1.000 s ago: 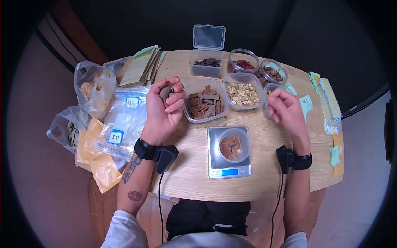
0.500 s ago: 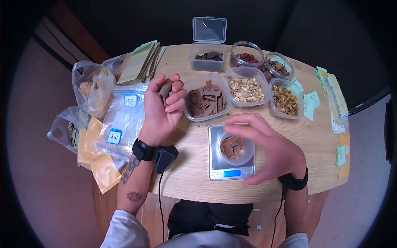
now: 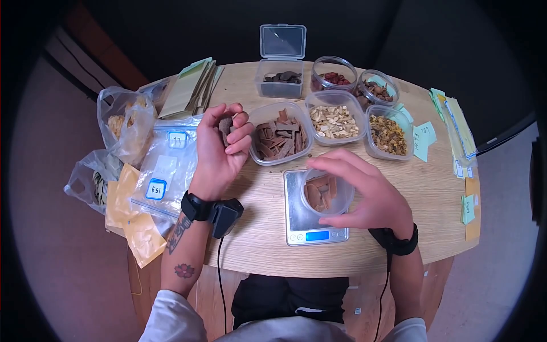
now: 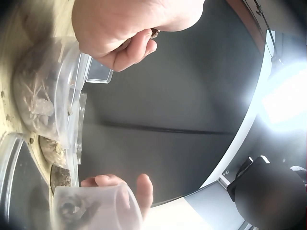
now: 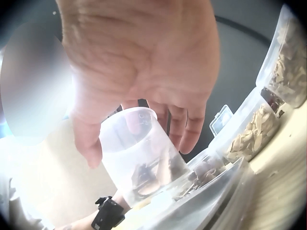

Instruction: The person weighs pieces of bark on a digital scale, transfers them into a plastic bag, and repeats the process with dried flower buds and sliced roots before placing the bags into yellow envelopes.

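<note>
My left hand [image 3: 222, 142] is raised over the table's left half, fingers curled round several brown bark pieces [image 3: 225, 126]. My right hand [image 3: 376, 196] holds a clear plastic cup [image 5: 139, 158] at its rim, thumb on the near side and fingers round the far side. Reddish-brown bark pieces [image 3: 321, 192] lie in the cup. Under it is a silver digital scale [image 3: 296, 219] with a lit blue display. Just ahead of the left hand stands a plastic tub of dark bark strips [image 3: 282, 137].
Tubs of pale slices [image 3: 335, 121] and yellowish dried pieces [image 3: 389, 135] stand to the right. Behind are an open-lidded box [image 3: 279, 86] and two round jars. Plastic bags [image 3: 128, 122], labelled zip bags [image 3: 165, 165] and envelopes lie left; paper notes [image 3: 424, 137] lie right.
My right hand has come down from above the right-hand tub to the cup on the scale and closed round it. The left hand keeps its bark pieces in about the same place.
</note>
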Tool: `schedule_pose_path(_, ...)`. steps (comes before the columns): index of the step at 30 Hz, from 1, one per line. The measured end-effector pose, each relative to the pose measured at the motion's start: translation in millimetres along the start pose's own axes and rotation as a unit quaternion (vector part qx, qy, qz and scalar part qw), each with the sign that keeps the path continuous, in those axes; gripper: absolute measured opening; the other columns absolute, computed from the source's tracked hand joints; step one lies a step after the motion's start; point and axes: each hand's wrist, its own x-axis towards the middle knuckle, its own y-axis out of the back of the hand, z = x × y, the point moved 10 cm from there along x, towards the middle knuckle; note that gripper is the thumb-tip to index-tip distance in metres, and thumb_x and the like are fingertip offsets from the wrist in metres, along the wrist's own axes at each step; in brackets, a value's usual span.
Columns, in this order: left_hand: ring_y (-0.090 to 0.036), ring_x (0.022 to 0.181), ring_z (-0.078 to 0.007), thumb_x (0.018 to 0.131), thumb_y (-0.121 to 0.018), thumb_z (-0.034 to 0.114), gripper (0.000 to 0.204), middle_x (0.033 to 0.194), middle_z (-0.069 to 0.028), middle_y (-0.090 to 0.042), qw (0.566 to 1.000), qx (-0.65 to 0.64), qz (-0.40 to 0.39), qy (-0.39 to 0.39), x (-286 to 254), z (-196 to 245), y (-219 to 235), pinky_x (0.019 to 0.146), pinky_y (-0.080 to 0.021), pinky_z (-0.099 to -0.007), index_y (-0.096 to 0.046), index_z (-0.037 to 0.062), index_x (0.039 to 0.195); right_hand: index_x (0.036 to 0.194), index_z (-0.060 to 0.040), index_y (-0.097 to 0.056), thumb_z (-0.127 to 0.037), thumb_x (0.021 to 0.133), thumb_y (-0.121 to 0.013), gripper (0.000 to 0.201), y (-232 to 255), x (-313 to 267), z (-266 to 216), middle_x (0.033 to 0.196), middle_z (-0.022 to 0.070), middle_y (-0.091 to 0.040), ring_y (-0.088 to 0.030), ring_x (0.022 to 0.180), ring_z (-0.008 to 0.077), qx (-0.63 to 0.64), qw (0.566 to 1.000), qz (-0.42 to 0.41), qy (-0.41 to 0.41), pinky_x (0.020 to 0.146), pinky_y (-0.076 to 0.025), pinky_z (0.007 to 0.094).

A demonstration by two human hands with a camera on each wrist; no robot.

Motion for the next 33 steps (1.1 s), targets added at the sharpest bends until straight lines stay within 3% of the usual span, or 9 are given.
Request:
schedule_pose_path(3,-0.038,0.052,-0.0082,0.099,-0.048,0.020,0.023,0.074,-0.0043,-0.045,1.000,0.001,-0.002,-0.005,-1.0,0.1,-1.3,0.036,-0.029,-0.0197,-0.053,-0.0028,0.098,0.138,-0.0057,-0.055,-0.018,0.065,-0.088,0.081,0.1,0.7,2.3,0.126,0.0132,-0.058,-0.058,0.115,0.0275,-0.007,1.000,0.000,-0.007,0.097,-0.048,0.0352)
schedule_pose_path(12,-0.038,0.052,-0.0079,0.098,-0.048,0.020,0.023,0.074,-0.0040,-0.045,1.000,0.016,0.001,-0.008,-1.3,-0.3,-3.1,0.036,-0.029,-0.0193,-0.053,-0.0027,0.097,0.140,-0.0085,-0.053,-0.015,0.067,-0.082,0.079,-7.9,1.8,3.3,0.124,0.0113,-0.058,-0.056,0.114,0.0288,-0.004,1.000,-0.017,-0.015,0.098,-0.046,0.0358)
schedule_pose_path(18,-0.038,0.052,-0.0073,0.098,-0.048,0.020,0.023,0.074,-0.0041,-0.045,1.000,0.023,-0.004,-0.011,-1.1,0.0,-3.6,0.036,-0.029,-0.0188,-0.053,-0.0029,0.096,0.138,-0.0058,-0.055,-0.023,0.066,-0.087,0.080,-16.6,0.3,10.4,0.129,0.0146,-0.056,-0.055,0.119,0.0274,0.001,0.998,-0.052,-0.041,0.101,-0.045,0.0361)
schedule_pose_path(24,-0.038,0.053,-0.0072,0.097,-0.050,0.020,0.021,0.076,-0.0042,-0.046,1.000,0.001,0.001,0.002,-1.2,-0.9,-2.4,0.035,-0.028,-0.0177,-0.053,-0.0013,0.095,0.134,-0.0078,-0.059,-0.018,0.074,-0.081,0.065,7.6,-0.1,5.1,0.129,0.0121,-0.056,-0.055,0.119,0.0275,-0.031,0.999,0.031,-0.018,0.099,-0.046,0.0371)
schedule_pose_path(30,-0.039,0.055,-0.0076,0.098,-0.048,0.016,0.020,0.081,-0.0060,-0.045,0.999,-0.037,-0.001,-0.005,-3.1,-0.2,-4.9,0.035,-0.030,-0.0185,-0.050,-0.0037,0.099,0.103,-0.0013,-0.072,-0.010,0.083,-0.072,0.021,46.2,-8.7,22.3,0.095,0.0091,-0.070,-0.067,0.084,0.0189,-0.066,0.979,0.191,-0.034,0.070,-0.051,0.0282)
schedule_pose_path(33,-0.039,0.057,-0.0084,0.097,-0.047,0.015,0.019,0.082,-0.0063,-0.045,0.999,-0.046,0.002,-0.021,-2.9,0.8,-8.4,0.036,-0.031,-0.0196,-0.050,-0.0039,0.099,0.094,0.0005,-0.073,-0.005,0.086,-0.068,0.010,54.7,-11.4,29.5,0.085,0.0072,-0.071,-0.063,0.071,0.0135,-0.064,0.970,0.231,-0.028,0.059,-0.046,0.0244)
